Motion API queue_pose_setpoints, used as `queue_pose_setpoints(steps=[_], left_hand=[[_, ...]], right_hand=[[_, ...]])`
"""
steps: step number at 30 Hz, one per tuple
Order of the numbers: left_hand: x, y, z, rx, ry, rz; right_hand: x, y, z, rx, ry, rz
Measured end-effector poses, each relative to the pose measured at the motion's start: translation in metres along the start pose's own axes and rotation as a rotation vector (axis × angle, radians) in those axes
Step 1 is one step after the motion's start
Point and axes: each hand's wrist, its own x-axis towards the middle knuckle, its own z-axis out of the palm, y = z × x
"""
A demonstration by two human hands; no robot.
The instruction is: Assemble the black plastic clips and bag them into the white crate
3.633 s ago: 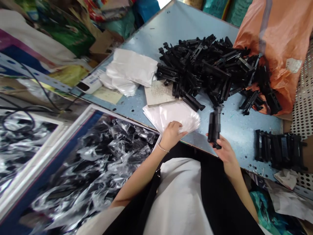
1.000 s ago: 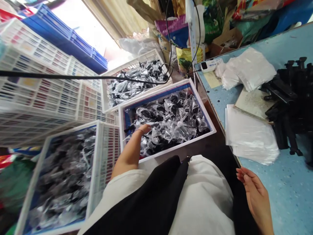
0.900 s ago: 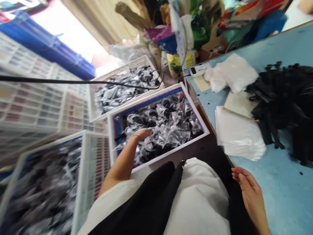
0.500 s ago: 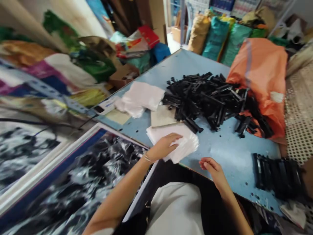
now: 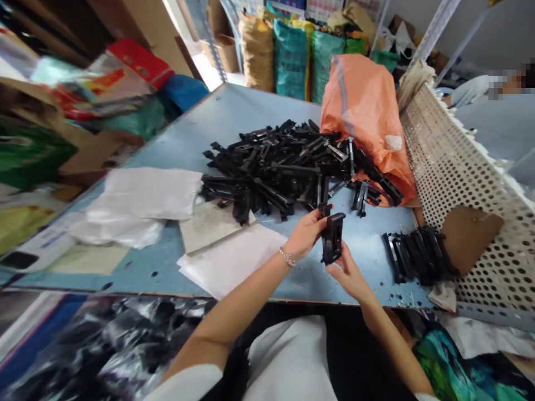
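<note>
One blocky black clip: left hand, right hand

A heap of black plastic parts covered the middle of a blue tabletop, spilling from an orange bag at its far right. A short row of the same parts stood near the front edge, beside a perforated white panel with a cardboard scrap against it. To the left lay a grey board, a flat stack of clear bags and crumpled white bags. Filled sacks lined the back.
</note>
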Motion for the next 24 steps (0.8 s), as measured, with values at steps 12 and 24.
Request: queue_pose_setpoints(steps=[12,24], left_hand=[[-0.057,-0.008,0.018,-0.154,0.002,-0.317],[-0.048,-0.007,0.020,-0.183,0.204,-0.274]], right_hand=[[0.020,-0.043,-0.035,-0.606,0.186,-0.329],[0.039,-0.033,-0.019,-0.635,-0.182,-0.357]])
